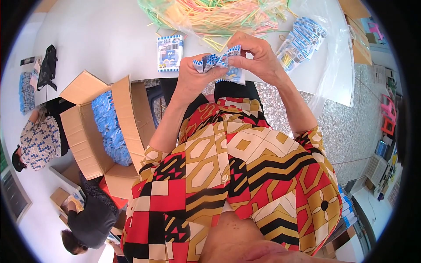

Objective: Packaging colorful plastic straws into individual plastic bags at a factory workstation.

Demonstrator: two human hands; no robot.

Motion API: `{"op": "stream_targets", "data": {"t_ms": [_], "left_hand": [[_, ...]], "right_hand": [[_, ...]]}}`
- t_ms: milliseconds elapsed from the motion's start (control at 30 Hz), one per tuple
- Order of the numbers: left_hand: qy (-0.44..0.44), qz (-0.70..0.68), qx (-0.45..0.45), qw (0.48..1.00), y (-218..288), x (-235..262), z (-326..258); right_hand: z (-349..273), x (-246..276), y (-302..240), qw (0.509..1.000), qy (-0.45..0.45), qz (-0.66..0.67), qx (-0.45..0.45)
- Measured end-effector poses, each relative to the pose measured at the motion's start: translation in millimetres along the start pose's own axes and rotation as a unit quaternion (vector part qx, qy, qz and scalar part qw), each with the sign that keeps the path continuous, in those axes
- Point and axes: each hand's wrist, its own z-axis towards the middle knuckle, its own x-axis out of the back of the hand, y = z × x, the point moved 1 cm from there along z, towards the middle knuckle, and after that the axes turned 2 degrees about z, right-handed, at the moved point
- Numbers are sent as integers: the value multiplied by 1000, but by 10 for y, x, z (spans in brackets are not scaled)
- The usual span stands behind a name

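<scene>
Hands (228,65) pinching blue-white packet (232,72); matching packet stack (170,52) on table.

The white table (101,39) carries a heap of coloured straws (219,15) in clear plastic, one blue-and-white packet (170,53), and a fanned packet stack (300,41)

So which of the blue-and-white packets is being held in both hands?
The packet pinched between left hand and right hand; the single packet and fanned stack lie untouched on the table.

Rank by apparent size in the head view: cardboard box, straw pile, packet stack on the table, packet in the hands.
1. cardboard box
2. straw pile, partly cropped
3. packet stack and packet in the hands look alike; unranked.
</scene>
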Motion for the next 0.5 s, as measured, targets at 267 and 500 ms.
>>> {"op": "stream_targets", "data": {"t_ms": [267,500], "left_hand": [[115,-40,-35,992,-86,7,-44],[161,-33,-38,986,-38,34,-37]], "right_hand": [[-78,46,-261,998,64,13,0],[-40,112,-433,994,71,-47,62]]}}
